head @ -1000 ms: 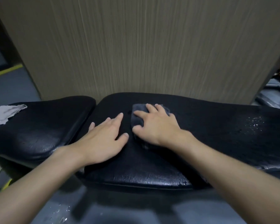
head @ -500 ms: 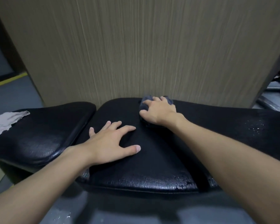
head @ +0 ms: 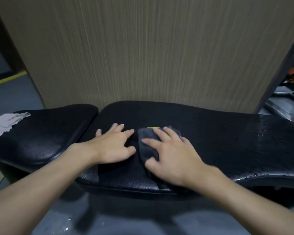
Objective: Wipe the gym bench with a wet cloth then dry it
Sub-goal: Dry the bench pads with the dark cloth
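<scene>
1. L hand (head: 114,147) lies flat on the black bench (head: 227,141), fingers spread apart, holding nothing.
2. R hand (head: 174,156) presses flat on the dark cloth (head: 147,146), fingers straight & apart.
3. Dark cloth is under the R fingers, just beside the L thumb.
4. Pale cloth (head: 6,123) lies on the bench, well apart from the L fingers, to their left.

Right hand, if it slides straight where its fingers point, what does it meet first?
Only bare bench pad as far as its far edge, then probably the wood-grain panel behind; the gap there is unclear. The right hand presses the dark cloth.
</scene>
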Demonstrator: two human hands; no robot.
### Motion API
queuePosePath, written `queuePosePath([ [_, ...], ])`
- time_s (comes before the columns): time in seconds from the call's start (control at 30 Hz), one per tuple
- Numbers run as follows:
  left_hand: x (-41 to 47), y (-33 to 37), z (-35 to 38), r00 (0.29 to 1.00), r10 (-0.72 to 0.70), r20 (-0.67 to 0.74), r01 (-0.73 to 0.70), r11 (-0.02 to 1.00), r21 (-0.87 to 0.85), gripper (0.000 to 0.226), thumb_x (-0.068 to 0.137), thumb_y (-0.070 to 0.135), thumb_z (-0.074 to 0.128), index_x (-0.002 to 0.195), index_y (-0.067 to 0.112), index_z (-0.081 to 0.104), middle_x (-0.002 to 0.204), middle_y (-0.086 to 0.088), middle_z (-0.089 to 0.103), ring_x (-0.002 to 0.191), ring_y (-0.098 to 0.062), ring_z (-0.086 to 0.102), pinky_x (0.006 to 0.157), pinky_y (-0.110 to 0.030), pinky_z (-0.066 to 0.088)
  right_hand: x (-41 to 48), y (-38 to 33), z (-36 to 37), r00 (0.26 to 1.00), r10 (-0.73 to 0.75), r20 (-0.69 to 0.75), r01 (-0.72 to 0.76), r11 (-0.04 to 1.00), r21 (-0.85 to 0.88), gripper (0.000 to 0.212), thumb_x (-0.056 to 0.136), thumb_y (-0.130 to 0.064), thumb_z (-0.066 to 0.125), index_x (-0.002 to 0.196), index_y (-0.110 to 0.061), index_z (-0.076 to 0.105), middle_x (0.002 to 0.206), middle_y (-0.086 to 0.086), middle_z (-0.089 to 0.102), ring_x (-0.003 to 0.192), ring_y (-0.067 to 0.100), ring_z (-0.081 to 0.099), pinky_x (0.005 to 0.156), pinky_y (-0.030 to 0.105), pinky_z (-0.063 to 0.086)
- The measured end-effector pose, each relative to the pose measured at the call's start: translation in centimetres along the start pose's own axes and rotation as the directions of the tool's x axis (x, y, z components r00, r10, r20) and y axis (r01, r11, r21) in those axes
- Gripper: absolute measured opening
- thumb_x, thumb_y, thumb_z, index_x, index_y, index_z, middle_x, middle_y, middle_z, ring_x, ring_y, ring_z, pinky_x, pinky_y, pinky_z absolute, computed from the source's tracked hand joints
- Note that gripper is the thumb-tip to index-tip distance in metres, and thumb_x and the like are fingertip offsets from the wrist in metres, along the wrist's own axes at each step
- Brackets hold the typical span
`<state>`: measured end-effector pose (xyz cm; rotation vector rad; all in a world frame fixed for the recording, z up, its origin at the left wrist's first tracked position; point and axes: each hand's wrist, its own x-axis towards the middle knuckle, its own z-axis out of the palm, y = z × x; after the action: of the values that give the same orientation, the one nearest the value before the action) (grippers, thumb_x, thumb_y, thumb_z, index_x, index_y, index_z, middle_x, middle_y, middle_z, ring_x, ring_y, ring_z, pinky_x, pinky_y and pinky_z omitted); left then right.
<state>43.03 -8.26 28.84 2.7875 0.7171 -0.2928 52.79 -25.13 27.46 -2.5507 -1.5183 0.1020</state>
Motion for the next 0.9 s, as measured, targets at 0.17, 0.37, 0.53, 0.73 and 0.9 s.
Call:
queuePosePath([
  [0.17, -0.2, 1.8, 0.4, 0.998, 0.044, 0.056, -0.047, 0.998, 0.052, 0.093, 0.086, 0.075, 0.036, 0.157, 0.021, 0.009, 0.165, -0.002, -0.004, 0.151, -0.014, -0.009, 0.119, -0.058, 0.004, 8.7, 3.7, -0.3, 0.994, 0.108, 0.002, -0.108, 0.994, 0.007, 0.064, 0.087, -0.056, 0.042, 0.148, -0.044, 0.033, 0.164, 0.0, 0.017, 0.151, 0.026, 0.008, 0.116, 0.059, 0.019],
  [0.37, 0.8, 2.0, 0.4, 0.994, 0.021, 0.108, -0.027, 0.998, 0.055, 0.111, 0.073, 0.085, 0.044, 0.157, 0.026, 0.002, 0.165, -0.004, -0.008, 0.151, -0.018, -0.012, 0.116, -0.065, 0.002, 17.0, 7.8, -1.6, 0.963, 0.27, 0.009, -0.27, 0.962, 0.029, 0.063, 0.085, -0.06, 0.04, 0.146, -0.042, 0.037, 0.155, 0.002, 0.034, 0.143, 0.032, 0.024, 0.108, 0.06, 0.029],
  [0.53, 0.9, 2.1, 0.5, 0.995, 0.022, 0.093, -0.023, 1.0, 0.006, 0.111, 0.072, 0.084, 0.048, 0.157, 0.028, 0.004, 0.165, -0.003, -0.008, 0.15, -0.017, -0.014, 0.114, -0.068, 0.0, 16.7, 7.6, -1.4, 0.962, 0.272, 0.008, -0.272, 0.962, 0.005, 0.059, 0.088, -0.054, 0.038, 0.145, -0.037, 0.04, 0.153, 0.006, 0.036, 0.142, 0.033, 0.024, 0.108, 0.059, 0.029],
  [0.73, 0.9, 2.2, 0.7, 0.999, -0.001, 0.055, 0.003, 0.999, -0.041, 0.084, 0.09, 0.067, 0.041, 0.157, 0.029, 0.007, 0.165, -0.001, -0.009, 0.15, -0.016, -0.014, 0.115, -0.065, -0.006, 6.3, 4.7, -0.4, 0.991, 0.135, -0.017, -0.135, 0.991, -0.015, 0.064, 0.085, -0.057, 0.037, 0.147, -0.04, 0.038, 0.163, 0.0, 0.022, 0.151, 0.027, 0.01, 0.114, 0.058, 0.025],
  [0.9, 0.8, 2.1, 0.7, 0.999, -0.001, 0.055, 0.006, 0.996, -0.088, 0.066, 0.099, 0.045, 0.035, 0.157, 0.03, 0.007, 0.165, 0.0, -0.01, 0.149, -0.015, -0.016, 0.115, -0.062, -0.011, -3.4, 1.8, -0.4, 0.999, 0.041, -0.023, -0.042, 0.998, -0.047, 0.079, 0.072, -0.058, 0.017, 0.148, -0.045, 0.032, 0.164, -0.005, 0.017, 0.152, 0.022, 0.006, 0.118, 0.051, 0.023],
])
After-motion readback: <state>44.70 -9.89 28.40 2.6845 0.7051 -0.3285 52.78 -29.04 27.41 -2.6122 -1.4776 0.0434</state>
